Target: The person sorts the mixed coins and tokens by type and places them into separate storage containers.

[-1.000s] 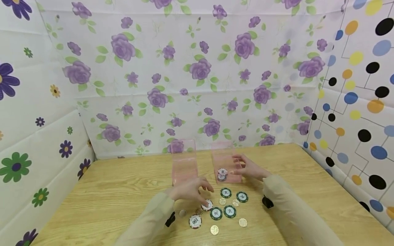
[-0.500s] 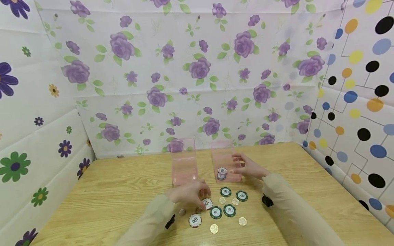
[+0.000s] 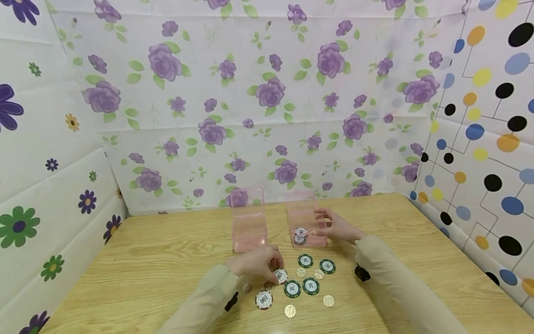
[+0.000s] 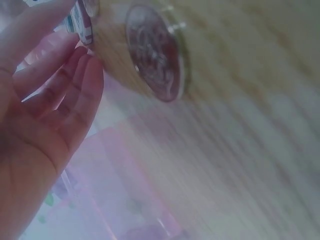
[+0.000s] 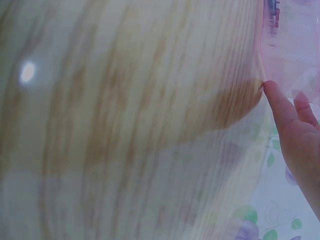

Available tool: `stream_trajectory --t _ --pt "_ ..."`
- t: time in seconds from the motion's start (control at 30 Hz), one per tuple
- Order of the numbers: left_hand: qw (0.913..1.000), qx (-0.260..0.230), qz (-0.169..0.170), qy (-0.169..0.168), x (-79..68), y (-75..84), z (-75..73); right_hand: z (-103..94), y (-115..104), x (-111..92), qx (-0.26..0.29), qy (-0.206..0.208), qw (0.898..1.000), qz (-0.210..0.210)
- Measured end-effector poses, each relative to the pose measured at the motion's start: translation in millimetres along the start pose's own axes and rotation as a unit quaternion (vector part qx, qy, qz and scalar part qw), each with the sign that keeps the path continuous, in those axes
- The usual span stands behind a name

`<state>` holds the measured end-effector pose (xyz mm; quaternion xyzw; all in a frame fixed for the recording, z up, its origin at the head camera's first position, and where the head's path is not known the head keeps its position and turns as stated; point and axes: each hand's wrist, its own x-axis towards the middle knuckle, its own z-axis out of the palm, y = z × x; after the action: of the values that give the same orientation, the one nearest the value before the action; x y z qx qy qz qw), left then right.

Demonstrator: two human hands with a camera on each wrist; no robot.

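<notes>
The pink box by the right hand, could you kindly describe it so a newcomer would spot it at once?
On the wooden table, near the flowered cloth, find the left pink box. Just beyond its right side sits the right pink box, with the right hand beside it; unlike its neighbour, it shows a chip inside.

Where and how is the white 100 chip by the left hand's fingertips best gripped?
Likely by opposite rim edges, from above and the far left: the white 100 chip is a thin, face-up disc, with a green 20 chip close at its near right and a coin at its near left.
</notes>
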<state>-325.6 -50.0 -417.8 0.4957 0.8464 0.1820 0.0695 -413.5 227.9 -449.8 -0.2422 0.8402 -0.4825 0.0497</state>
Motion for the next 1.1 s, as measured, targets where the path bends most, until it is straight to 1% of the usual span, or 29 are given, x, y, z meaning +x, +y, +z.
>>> stream_trajectory --t 0.1,0.2,0.27,0.47,0.67,0.73,0.83,0.93,1.1 --pt "0.9999 0.01 0.003 0.006 0.7 0.1 -0.2 0.2 -7.3 -3.0 0.014 -0.002 1.0 -0.009" --pt "0.9999 0.013 0.002 0.01 1.3 1.1 -1.3 -0.1 -9.4 -3.3 0.011 -0.002 1.0 -0.009" --pt "0.9998 0.014 0.003 0.013 1.6 2.3 -2.5 -0.4 -5.0 -1.4 0.005 -0.001 1.0 -0.013" --pt "0.9998 0.017 -0.006 0.01 1.4 4.8 -4.9 -1.2 6.9 3.8 -0.014 0.0 1.0 0.003" --pt "0.9996 0.023 -0.007 0.018 1.8 4.8 -4.3 0.1 -12.9 -4.1 0.016 -0.002 1.0 -0.007" --pt "0.9996 0.017 -0.006 0.022 1.4 4.5 -3.5 1.2 -18.2 -6.0 0.019 0.002 1.0 0.002" --pt "0.9997 0.0 -0.005 0.024 0.7 3.4 -2.2 2.2 -17.4 -5.8 0.01 0.006 1.0 0.014" --pt "0.9995 -0.014 -0.008 0.028 0.4 1.8 -1.1 2.5 -14.0 -5.6 0.003 0.011 1.0 0.009" --pt "0.9985 -0.031 -0.019 0.042 0.7 2.6 -1.4 3.3 -18.2 -9.4 -0.002 0.009 1.0 -0.006"
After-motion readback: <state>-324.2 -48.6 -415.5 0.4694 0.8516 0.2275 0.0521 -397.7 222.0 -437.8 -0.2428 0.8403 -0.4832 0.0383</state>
